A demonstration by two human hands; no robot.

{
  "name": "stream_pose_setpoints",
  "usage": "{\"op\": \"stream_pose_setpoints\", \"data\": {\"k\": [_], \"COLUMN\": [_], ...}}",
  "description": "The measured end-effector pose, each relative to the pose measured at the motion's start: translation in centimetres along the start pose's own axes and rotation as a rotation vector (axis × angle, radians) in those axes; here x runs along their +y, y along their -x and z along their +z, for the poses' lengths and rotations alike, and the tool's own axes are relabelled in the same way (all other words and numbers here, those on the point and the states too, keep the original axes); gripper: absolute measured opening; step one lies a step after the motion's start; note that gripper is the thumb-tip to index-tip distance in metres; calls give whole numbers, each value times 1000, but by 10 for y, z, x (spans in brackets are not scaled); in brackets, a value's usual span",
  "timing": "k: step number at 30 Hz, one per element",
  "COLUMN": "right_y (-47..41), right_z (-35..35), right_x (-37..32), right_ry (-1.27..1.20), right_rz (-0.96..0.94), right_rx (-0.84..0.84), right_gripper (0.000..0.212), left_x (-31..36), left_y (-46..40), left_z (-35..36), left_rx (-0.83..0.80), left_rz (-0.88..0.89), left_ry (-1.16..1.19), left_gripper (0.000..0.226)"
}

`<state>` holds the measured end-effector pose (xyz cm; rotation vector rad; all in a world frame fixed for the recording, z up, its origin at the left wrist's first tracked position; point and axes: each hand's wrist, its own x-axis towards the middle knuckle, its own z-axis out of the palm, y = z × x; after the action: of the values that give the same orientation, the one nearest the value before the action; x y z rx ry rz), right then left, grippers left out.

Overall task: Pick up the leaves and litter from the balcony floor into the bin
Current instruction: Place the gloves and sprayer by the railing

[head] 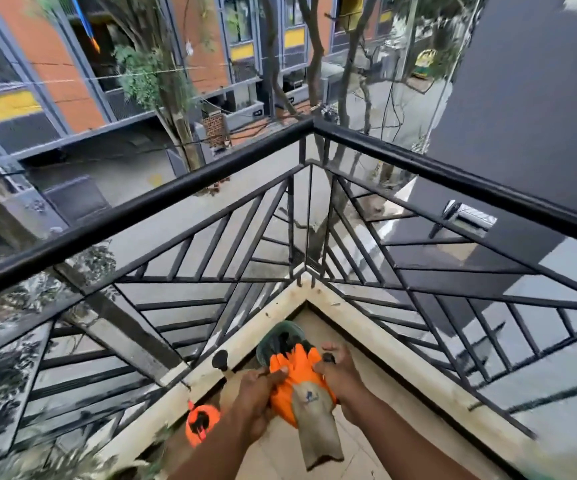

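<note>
Prep step: left hand (257, 393) and right hand (337, 374) both grip orange work gloves (295, 379) above green bin (282, 336) in balcony corner. Leaves/litter not visible. Next: don gloves, prob.

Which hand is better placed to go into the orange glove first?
Probably the right hand: it grips only the side of the orange work glove with beige cuff, while the left hand holds the glove's body steady.
</note>
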<state>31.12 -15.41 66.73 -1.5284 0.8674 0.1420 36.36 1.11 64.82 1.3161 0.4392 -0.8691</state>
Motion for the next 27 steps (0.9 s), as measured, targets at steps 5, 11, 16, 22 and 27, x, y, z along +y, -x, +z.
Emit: {"op": "stream_pose_setpoints", "data": {"k": [5, 11, 16, 22, 27], "right_y": [-62, -161, -253, -361, -446], "right_z": [-10, -23, -25, 1, 42], "right_x": [-10, -8, 19, 120, 203], "right_ry": [205, 355, 446, 505, 613], "right_rz": [-122, 37, 111, 206, 144], "right_rx": [-323, -634, -719, -735, -708], "right_gripper": [52, 73, 94, 93, 99], "left_x": [7, 12, 19, -21, -112], "left_y": [-47, -102, -158, -248, -380], "left_z": [21, 44, 62, 59, 12], "left_rx": [151, 222, 264, 333, 335], "left_rz": [-73, -197, -239, -178, -125], "left_ry": [79, 201, 191, -51, -396], "left_gripper": [27, 18, 22, 88, 79]}}
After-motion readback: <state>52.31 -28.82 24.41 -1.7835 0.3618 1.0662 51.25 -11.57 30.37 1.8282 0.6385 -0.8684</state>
